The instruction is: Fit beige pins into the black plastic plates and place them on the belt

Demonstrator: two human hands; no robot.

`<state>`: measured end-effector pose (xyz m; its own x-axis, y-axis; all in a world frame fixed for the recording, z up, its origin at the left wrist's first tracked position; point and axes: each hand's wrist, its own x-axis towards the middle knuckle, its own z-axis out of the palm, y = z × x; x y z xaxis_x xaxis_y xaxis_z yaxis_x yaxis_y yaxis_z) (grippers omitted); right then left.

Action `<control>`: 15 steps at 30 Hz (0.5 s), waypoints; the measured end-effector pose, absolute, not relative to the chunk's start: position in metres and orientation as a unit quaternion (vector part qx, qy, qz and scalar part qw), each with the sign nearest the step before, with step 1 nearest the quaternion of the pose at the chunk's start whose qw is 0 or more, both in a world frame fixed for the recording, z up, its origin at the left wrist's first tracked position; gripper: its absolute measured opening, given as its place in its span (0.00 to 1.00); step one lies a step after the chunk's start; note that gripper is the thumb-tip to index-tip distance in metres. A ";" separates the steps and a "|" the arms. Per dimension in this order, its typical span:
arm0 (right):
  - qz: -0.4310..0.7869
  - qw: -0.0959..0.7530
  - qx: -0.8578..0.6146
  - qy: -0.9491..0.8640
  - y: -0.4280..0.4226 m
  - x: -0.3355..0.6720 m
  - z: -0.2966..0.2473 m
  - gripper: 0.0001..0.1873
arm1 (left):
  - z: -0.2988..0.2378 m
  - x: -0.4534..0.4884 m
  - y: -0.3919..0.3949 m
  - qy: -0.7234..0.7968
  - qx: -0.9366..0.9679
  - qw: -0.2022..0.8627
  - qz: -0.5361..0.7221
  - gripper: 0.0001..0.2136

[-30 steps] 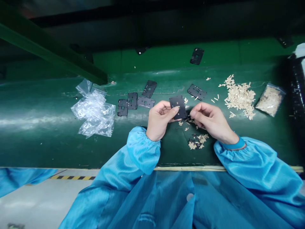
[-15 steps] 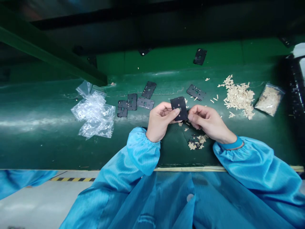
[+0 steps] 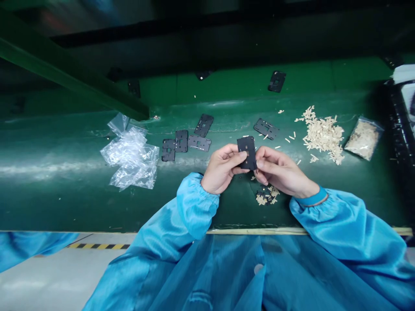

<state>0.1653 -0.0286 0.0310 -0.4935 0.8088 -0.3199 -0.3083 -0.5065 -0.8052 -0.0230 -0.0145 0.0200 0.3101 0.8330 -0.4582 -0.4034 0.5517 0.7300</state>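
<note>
My left hand (image 3: 223, 168) is closed on a thin black plastic plate (image 3: 247, 147) with small square holes, its thumb pressed flat on the face. At the plate's right edge, the thumb and fingers of my right hand (image 3: 280, 170) are pinched together on the edge. Whether a small piece is also between them is hidden. Below the hands lies a small heap of cream and black bits (image 3: 267, 196). Beyond the held plate, a similar black plate (image 3: 266, 128) rests on the green bench.
Clear plastic bags (image 3: 131, 151) are piled at left, beside several black plates (image 3: 180, 141). At right are a heap of cream-coloured strips (image 3: 324, 136) and a zip bag (image 3: 365, 137) of them. A green beam (image 3: 97, 88) slants over the back left. A black crate (image 3: 400, 129) stands far right.
The held plate has turned slightly and appears narrower. Both hands have stayed together on it. The whole view has shifted a little.
</note>
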 end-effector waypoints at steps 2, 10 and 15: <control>0.786 0.357 -0.364 -0.351 -0.030 0.163 0.031 0.13 | 0.019 -0.022 -0.016 0.432 0.248 0.768 0.403 0.20; 0.706 0.422 -0.429 -0.374 -0.026 0.161 0.029 0.17 | 0.018 -0.020 -0.016 0.424 0.252 0.745 0.450 0.19; 0.689 0.422 -0.464 -0.363 -0.019 0.169 0.032 0.15 | 0.022 -0.022 -0.013 0.439 0.234 0.709 0.500 0.18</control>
